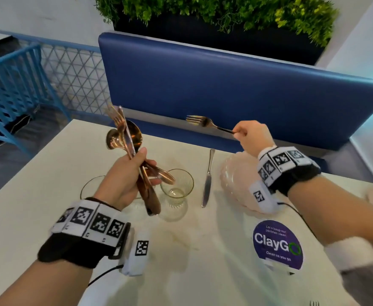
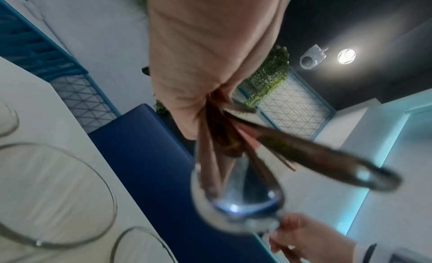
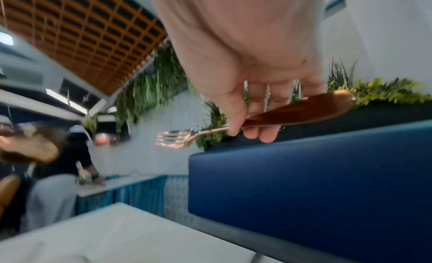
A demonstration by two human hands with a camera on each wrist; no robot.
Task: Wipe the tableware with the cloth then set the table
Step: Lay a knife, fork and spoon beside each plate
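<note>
My left hand (image 1: 134,171) grips a bundle of copper cutlery (image 1: 125,138), spoons, forks and a knife, held upright above the table's left middle. Their handles (image 2: 315,156) fan out below the palm in the left wrist view. My right hand (image 1: 247,134) pinches a single copper fork (image 1: 203,123) by its handle, tines pointing left, above the table's far edge. The same fork (image 3: 177,138) is level in the right wrist view. A silver knife (image 1: 208,180) lies on the white table (image 1: 192,261) beside a clear pinkish plate (image 1: 236,177). No cloth can be made out.
A small glass (image 1: 177,188) stands at mid table, with a second glass (image 1: 88,186) partly behind my left hand. A purple ClayGo sign (image 1: 277,242) sits front right. A blue bench back (image 1: 225,85) with plants lines the far side. A person (image 3: 60,174) bends over another table.
</note>
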